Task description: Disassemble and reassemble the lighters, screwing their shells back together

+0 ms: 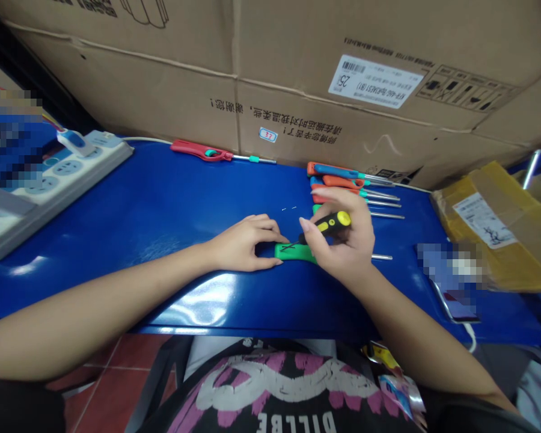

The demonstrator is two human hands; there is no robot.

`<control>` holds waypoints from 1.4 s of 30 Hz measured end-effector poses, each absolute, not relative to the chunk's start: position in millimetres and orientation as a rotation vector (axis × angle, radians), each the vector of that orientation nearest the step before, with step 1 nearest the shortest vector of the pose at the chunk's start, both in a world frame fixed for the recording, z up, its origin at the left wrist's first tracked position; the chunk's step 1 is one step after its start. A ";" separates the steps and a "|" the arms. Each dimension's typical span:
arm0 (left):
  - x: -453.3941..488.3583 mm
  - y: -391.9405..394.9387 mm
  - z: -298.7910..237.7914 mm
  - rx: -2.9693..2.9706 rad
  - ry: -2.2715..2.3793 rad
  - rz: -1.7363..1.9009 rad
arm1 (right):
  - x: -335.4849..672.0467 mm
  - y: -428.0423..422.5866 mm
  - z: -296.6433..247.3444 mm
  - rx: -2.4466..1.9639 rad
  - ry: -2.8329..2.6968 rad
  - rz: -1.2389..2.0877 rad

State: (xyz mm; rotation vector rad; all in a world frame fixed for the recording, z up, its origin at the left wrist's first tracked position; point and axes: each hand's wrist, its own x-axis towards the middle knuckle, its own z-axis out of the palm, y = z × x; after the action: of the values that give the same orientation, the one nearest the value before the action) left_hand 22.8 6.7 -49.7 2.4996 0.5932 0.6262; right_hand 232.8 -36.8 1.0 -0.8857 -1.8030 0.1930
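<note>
A green long-nosed gas lighter [297, 253] lies on the blue table, its metal tube showing to the right beyond my right hand. My left hand [247, 243] rests at the lighter's left end, with thumb and forefinger bent around that end. In my right hand [349, 243] is a screwdriver [331, 225] with a black and yellow handle. The screwdriver slants down to the left, and its dark shaft reaches the green handle near its left end. Whether the tip sits in a screw is too small to tell. Part of the lighter is hidden under my right hand.
Several orange, blue and green lighters [333, 170] lie behind my right hand. A red lighter [198, 150] lies farther back left. Two tiny metallic bits sit mid-table. A power strip [67, 180] is left; a phone [453, 300] and a yellow-taped box [500, 228] are right. A large carton [162, 90] stands behind.
</note>
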 end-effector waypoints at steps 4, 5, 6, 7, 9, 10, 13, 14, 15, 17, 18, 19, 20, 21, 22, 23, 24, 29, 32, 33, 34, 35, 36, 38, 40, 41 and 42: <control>23.9 6.8 -50.1 2.501 0.601 0.638 | 241.0 -37.3 11.8 -0.826 -1.897 0.190; 23.9 6.8 -50.2 2.499 0.603 0.641 | 245.1 -37.6 17.1 -0.817 -2.012 0.288; 23.9 6.9 -50.3 2.497 0.601 0.644 | 249.4 -37.6 22.6 -0.815 -2.132 0.404; 23.9 6.9 -50.5 2.496 0.596 0.645 | 253.3 -37.2 27.3 -0.798 -2.210 0.488; 23.9 6.9 -50.5 2.494 0.587 0.644 | 258.9 -34.8 32.3 -0.798 -2.273 0.500; 24.0 6.8 -50.4 2.491 0.581 0.646 | 260.2 -32.9 32.4 -0.806 -2.263 0.408; 24.6 6.8 -49.6 2.478 0.579 0.646 | 261.1 -27.2 28.0 -0.860 -2.131 0.002; 24.8 6.9 -49.3 2.474 0.583 0.643 | 261.4 -26.3 27.0 -0.889 -2.101 -0.060; 24.9 7.0 -49.0 2.471 0.587 0.639 | 262.1 -26.3 27.0 -0.926 -2.125 -0.053; 25.1 7.4 -48.8 2.470 0.593 0.630 | 264.0 -28.2 29.6 -0.979 -2.236 0.109; 25.1 7.5 -48.9 2.470 0.590 0.630 | 264.9 -29.8 31.3 -0.960 -2.288 0.218; 25.2 7.7 -49.1 2.469 0.588 0.632 | 265.2 -31.3 32.7 -0.916 -2.315 0.288; 25.2 7.8 -49.3 2.470 0.586 0.635 | 265.0 -32.7 33.4 -0.870 -2.326 0.300; 25.2 7.8 -49.4 2.471 0.586 0.636 | 264.1 -33.8 33.4 -0.838 -2.311 0.249; 25.2 7.9 -49.6 2.472 0.588 0.634 | 262.8 -34.7 33.0 -0.823 -2.282 0.157; 25.1 7.8 -49.8 2.473 0.589 0.630 | 261.2 -35.5 32.4 -0.824 -2.240 0.050; 25.0 7.8 -49.9 2.473 0.591 0.627 | 259.7 -36.3 32.2 -0.847 -2.193 -0.029; 24.1 8.1 -51.5 2.466 0.582 0.662 | 257.2 -39.6 37.2 -0.847 -2.324 0.391; 23.7 8.5 -52.0 2.480 0.578 0.654 | 257.5 -37.9 35.2 -0.829 -2.256 0.136; 23.7 8.5 -51.9 2.484 0.584 0.643 | 257.5 -36.9 33.5 -0.844 -2.204 0.003; 23.8 8.5 -51.6 2.484 0.592 0.632 | 257.6 -36.0 32.1 -0.864 -2.153 -0.065; 23.9 8.4 -51.2 2.480 0.598 0.626 | 257.7 -35.5 31.3 -0.878 -2.135 -0.051; 24.0 8.3 -50.8 2.475 0.599 0.624 | 257.9 -35.2 31.1 -0.892 -2.153 0.044; 24.1 7.9 -50.2 2.465 0.598 0.623 | 258.0 -35.6 32.1 -0.872 -2.225 0.313; 24.0 7.7 -50.0 2.463 0.599 0.621 | 257.0 -36.3 32.6 -0.829 -2.255 0.358; 23.9 7.6 -50.0 2.466 0.601 0.620 | 256.0 -36.5 32.0 -0.823 -2.243 0.258; 23.9 7.6 -50.1 2.468 0.604 0.618 | 255.0 -36.6 30.9 -0.833 -2.210 0.110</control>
State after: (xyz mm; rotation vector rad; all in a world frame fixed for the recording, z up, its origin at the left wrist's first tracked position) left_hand 23.9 7.6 -50.1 2.4685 0.6040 0.6180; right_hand 255.0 -36.6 30.9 -0.8329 -2.2098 0.1105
